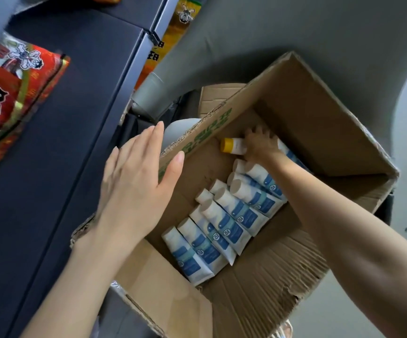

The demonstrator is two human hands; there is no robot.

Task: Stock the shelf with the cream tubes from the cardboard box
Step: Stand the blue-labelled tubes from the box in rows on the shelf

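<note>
An open cardboard box (pixel 307 123) stands on the floor below me. Inside it lie several white cream tubes with blue labels (pixel 224 220), packed side by side in a slanting row. At the far end of the row my right hand (pixel 258 146) reaches deep into the box and grips a tube with a yellow cap (pixel 231 145). My left hand (pixel 136 181) hovers flat, fingers straight, over the box's left flap and holds nothing. The dark shelf (pixel 70 123) runs along the left.
A red snack bag (pixel 9 93) lies on the dark shelf at the left. A yellow snack bag (pixel 170 37) hangs beyond the shelf's upright. Grey floor (pixel 295 28) surrounds the box. The box's torn flaps (pixel 283 272) stick out toward me.
</note>
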